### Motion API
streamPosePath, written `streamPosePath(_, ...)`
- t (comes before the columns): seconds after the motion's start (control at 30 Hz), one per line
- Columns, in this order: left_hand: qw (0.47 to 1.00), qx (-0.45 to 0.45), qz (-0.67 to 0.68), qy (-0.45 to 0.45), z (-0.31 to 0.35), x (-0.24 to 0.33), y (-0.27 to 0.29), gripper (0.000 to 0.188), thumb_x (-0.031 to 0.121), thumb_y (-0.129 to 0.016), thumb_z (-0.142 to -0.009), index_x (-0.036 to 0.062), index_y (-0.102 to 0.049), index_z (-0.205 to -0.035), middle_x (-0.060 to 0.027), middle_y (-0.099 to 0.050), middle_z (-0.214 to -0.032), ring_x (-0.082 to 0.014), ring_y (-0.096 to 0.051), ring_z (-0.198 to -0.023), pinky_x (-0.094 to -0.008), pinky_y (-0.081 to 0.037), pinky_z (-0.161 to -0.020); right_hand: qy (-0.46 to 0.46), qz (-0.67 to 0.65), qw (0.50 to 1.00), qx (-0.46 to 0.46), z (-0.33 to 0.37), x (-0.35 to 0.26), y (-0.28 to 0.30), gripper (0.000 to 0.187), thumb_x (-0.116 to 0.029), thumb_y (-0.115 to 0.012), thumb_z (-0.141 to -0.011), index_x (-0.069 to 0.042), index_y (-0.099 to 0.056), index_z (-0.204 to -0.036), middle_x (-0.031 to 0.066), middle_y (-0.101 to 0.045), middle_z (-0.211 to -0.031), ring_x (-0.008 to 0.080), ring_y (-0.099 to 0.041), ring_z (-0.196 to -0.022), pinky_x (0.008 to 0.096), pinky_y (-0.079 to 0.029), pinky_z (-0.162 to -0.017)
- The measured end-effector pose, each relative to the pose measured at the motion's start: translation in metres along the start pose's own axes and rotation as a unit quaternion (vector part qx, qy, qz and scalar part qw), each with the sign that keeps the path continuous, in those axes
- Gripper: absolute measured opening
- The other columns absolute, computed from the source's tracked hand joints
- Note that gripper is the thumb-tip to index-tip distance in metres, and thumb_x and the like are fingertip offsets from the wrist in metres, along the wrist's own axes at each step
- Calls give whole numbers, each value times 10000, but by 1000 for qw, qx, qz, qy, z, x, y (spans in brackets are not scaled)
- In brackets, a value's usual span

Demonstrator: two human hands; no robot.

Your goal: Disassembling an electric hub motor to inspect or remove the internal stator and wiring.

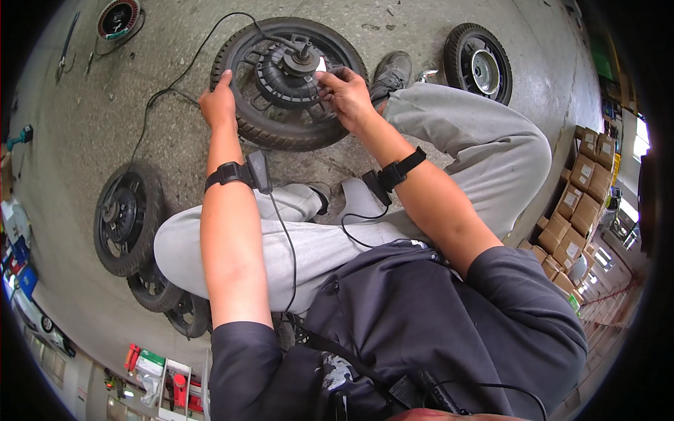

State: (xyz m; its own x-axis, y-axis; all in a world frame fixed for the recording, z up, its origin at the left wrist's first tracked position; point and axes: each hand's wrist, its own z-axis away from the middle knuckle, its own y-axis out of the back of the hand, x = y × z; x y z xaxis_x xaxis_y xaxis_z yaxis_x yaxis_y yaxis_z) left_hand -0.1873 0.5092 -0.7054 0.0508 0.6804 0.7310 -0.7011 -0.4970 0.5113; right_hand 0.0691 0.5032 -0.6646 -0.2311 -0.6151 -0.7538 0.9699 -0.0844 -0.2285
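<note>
A hub motor wheel [272, 128] with a black tyre lies on the floor in front of me, axle pointing up, a black cable running from it. My left hand [219, 105] grips the tyre at its left side, thumb on top and the other fingers partly hidden. Over the right part of the motor hub [281, 88], my right hand [344, 95] is closed in a pinch. A small white piece [321, 64], perhaps a sticker, shows at its fingertips, against the hub.
Another wheel [507, 67] lies beyond my right shoe [392, 74]. Several wheels, including a motor wheel [105, 242], stand by my left knee. A round copper-wound part [118, 19] lies at the far left. Cardboard boxes [581, 172] are stacked at the right.
</note>
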Motion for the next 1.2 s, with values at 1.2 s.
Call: streamPosePath(1.2, 780, -280, -261, -495, 97, 25, -32, 245, 94, -713, -776, 32, -713, -1014, -174, -662, -979, -371, -636, -957, -460, -515, -834, 118, -56, 991, 14, 5, 16, -3, 285, -197, -617, -995, 40, -589, -1151, 47, -643, -902, 115, -609, -693, 277, -518, -611)
